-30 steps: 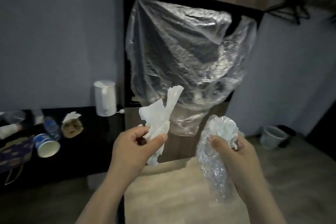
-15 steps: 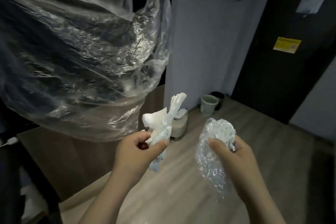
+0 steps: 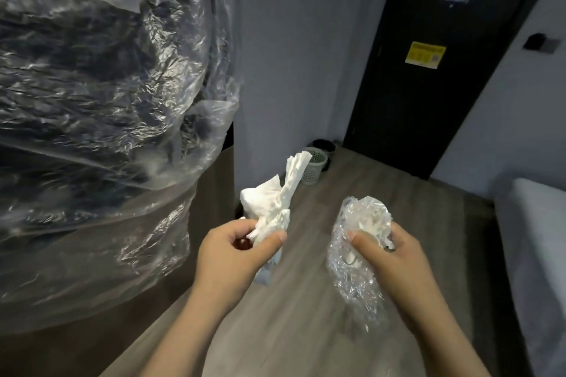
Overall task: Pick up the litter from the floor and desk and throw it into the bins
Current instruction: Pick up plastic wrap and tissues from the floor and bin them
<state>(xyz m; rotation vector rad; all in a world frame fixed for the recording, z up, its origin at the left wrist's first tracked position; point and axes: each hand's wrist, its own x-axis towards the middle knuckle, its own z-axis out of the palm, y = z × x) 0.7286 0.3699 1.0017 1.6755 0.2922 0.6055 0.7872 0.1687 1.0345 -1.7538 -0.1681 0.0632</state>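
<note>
My left hand [image 3: 232,251] grips a crumpled white tissue wad [image 3: 274,202] that sticks up above the thumb. My right hand [image 3: 389,257] grips a crinkled clear plastic wrapper [image 3: 358,254] with something white inside it. Both hands are held at chest height over the wooden floor. A small grey perforated bin [image 3: 315,166] stands on the floor at the wall ahead, partly hidden behind the tissue. A dark bin [image 3: 324,144] sits just behind it in the corner.
A large clear plastic sheet [image 3: 101,119] drapes over dark furniture on the left, above a brown panel [image 3: 214,187]. A black door [image 3: 428,64] with a yellow sticker is ahead right. The edge of a white bed [image 3: 539,248] lies at the right.
My view has swung right, from the desk with cups and kettle to the door and the bins. Both hands keep the same hold on the tissue and the wrapper.
</note>
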